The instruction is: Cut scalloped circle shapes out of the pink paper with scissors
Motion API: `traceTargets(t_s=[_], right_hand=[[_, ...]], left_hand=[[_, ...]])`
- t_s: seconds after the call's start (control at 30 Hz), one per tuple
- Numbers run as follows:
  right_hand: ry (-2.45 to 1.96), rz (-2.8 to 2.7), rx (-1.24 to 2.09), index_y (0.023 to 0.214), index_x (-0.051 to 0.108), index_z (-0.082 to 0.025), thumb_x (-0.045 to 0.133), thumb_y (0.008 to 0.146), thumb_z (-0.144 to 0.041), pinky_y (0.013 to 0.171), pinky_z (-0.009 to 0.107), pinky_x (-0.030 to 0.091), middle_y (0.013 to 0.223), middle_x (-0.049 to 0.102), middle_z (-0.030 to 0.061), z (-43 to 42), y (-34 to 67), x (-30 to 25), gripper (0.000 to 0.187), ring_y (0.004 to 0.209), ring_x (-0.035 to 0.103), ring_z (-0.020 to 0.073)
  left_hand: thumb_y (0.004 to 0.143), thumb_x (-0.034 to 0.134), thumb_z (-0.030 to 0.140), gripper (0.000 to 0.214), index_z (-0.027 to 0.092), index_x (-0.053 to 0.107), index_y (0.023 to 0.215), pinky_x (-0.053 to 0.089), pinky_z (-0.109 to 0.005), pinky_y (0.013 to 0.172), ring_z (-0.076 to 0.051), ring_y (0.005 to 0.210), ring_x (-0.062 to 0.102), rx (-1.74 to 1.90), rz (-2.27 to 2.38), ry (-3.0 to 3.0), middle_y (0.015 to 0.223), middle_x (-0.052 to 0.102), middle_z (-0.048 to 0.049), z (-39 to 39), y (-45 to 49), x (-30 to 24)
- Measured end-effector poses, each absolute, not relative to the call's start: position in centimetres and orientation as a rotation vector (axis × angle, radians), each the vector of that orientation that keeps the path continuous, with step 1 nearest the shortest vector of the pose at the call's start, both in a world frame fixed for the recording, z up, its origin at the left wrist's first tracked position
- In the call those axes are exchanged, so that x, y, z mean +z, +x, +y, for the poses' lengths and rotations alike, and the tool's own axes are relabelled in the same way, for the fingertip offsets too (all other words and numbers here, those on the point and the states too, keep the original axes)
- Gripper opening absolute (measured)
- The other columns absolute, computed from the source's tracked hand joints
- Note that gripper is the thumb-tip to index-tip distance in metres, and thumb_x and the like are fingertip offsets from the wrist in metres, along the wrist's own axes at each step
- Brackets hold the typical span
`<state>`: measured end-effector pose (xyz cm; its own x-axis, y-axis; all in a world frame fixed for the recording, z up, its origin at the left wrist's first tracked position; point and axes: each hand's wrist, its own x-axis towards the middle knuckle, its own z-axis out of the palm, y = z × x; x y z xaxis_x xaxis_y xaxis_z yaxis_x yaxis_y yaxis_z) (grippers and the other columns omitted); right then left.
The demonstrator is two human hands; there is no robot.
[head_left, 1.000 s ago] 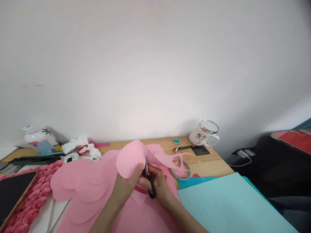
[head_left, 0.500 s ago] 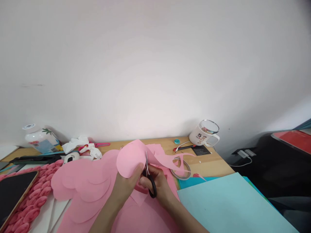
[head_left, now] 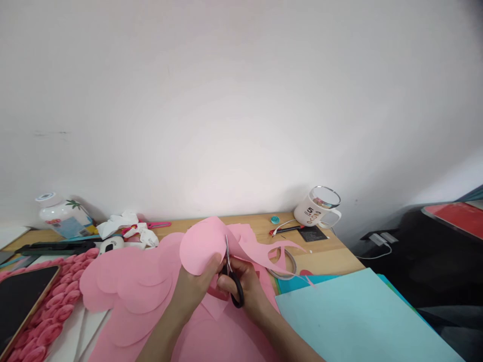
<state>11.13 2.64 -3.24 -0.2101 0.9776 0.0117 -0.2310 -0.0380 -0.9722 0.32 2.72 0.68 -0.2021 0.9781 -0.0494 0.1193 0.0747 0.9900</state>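
Scissors are gripped by the right hand, blades up through the pink paper piece — that piece is pinched by the left hand, raised just above pink cutouts on the wooden desk; teal sheet lies right.

Plain white wall behind a wooden desk

The scissors have cut further along the pink paper, whose trimmed strip sags lower.
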Motion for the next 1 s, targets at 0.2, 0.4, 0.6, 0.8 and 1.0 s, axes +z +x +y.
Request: traceTargets(t_s=[0.2,0.4,0.6,0.8,1.0], right_hand=[[-0.918,-1.121,1.512,0.057,0.054,-0.017,0.060,0.062,-0.019,0.041,0.020,0.023,0.044,0.041,-0.0065,2.6,11.0,-3.2,0.008,0.042,0.031,0.0070],[-0.909,-1.080,1.559,0.061,0.054,-0.017,0.056,0.059,-0.014,0.040,0.020,0.022,0.042,0.042,-0.0076,2.6,10.9,-3.7,0.004,0.040,0.031,0.0064],[-0.851,-1.093,1.554,0.065,0.055,-0.016,0.056,0.062,-0.013,0.042,0.021,0.023,0.043,0.045,-0.0067,2.7,11.0,-4.2,0.004,0.040,0.034,0.0073],[-0.854,-1.182,1.486,0.055,0.052,-0.018,0.061,0.063,-0.020,0.043,0.022,0.026,0.047,0.046,-0.0046,2.5,11.0,-3.6,0.012,0.043,0.036,0.0087],[-0.885,-1.127,1.511,0.063,0.053,-0.018,0.071,0.056,-0.029,0.046,0.023,0.023,0.052,0.039,-0.0064,2.6,11.1,-3.5,0.023,0.048,0.029,0.0079]], left_hand=[[0.065,0.055,0.043,0.034,0.015,0.063,0.082,0.051,-0.034,0.073,-0.026,0.087,0.064,1.269,1.498,1.191,0.085,0.070,-0.0088,2.8,0.2,0.3],[0.066,0.056,0.039,0.029,0.015,0.063,0.080,0.051,-0.034,0.073,-0.026,0.085,0.063,1.289,1.470,1.215,0.085,0.070,-0.0086,3.2,-0.3,0.1],[0.065,0.058,0.041,0.029,0.015,0.063,0.077,0.052,-0.032,0.068,-0.024,0.078,0.064,1.273,1.402,1.267,0.079,0.070,-0.0074,3.5,-0.5,-0.3],[0.067,0.056,0.046,0.032,0.015,0.064,0.073,0.051,-0.033,0.070,-0.025,0.081,0.065,1.246,1.475,1.142,0.078,0.071,-0.0076,2.9,0.4,0.0],[0.066,0.055,0.042,0.027,0.017,0.064,0.071,0.052,-0.033,0.072,-0.024,0.081,0.065,1.197,1.498,1.193,0.077,0.071,-0.0067,2.8,0.2,0.4]])
